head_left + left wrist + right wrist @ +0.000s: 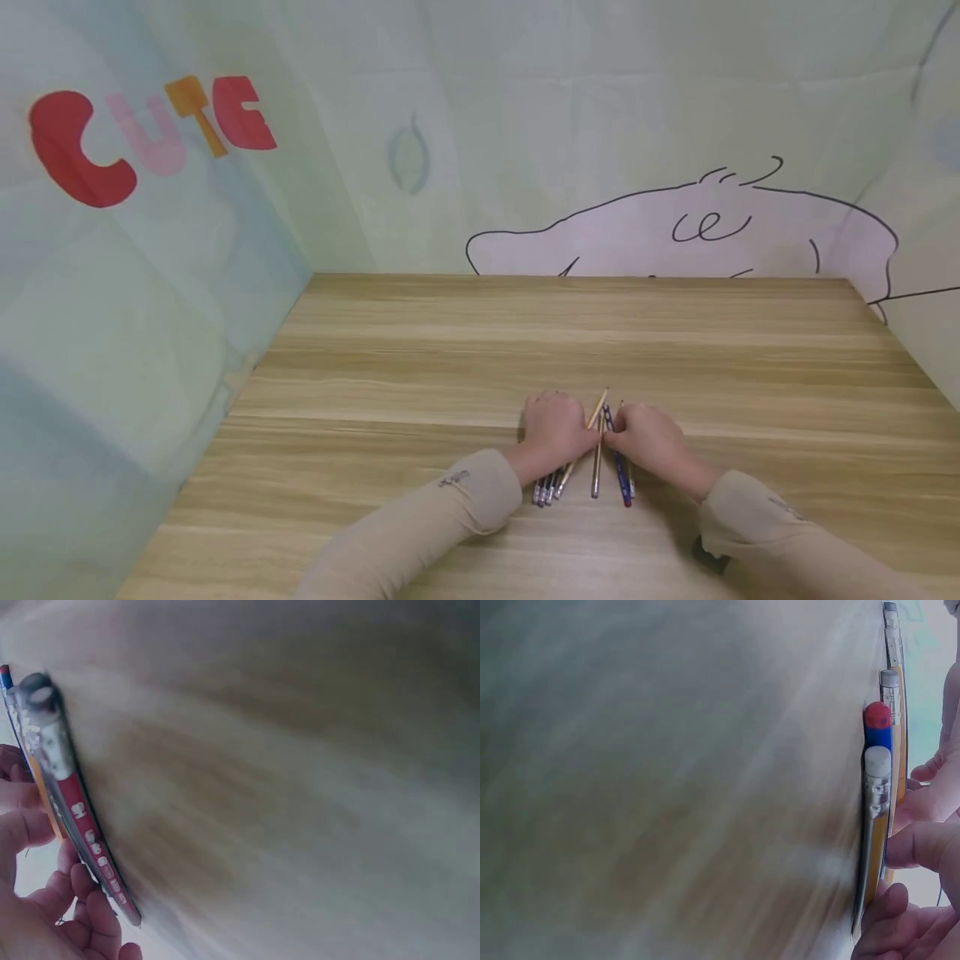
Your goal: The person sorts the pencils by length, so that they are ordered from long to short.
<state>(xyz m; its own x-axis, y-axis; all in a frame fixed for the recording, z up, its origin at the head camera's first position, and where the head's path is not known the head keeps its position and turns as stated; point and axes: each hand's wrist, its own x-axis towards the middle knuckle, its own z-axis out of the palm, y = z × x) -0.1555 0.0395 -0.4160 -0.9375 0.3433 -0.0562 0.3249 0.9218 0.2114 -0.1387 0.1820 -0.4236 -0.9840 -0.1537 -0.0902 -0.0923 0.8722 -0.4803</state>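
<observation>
Several pencils lie on the wooden table, fanned out under both hands. My left hand [552, 429] curls over the left group, whose eraser ends [542, 497] stick out toward me; a red pencil [94, 840] with white lettering lies outermost against its fingers. A middle pencil [597, 467] lies between the hands, with both thumbs close by it. Over the right group, my right hand [648, 437] has its fingers bent at the outer side, by a yellow pencil [876, 847] with a white eraser. Next to that lies a blue pencil [622, 477] with a red end.
The wood-grain table [420, 342] extends around the hands. Printed cloth [405, 108] hangs along its back and sides, with colored letters at the left and a line drawing at the back. A dark object [708, 554] shows beneath the right sleeve.
</observation>
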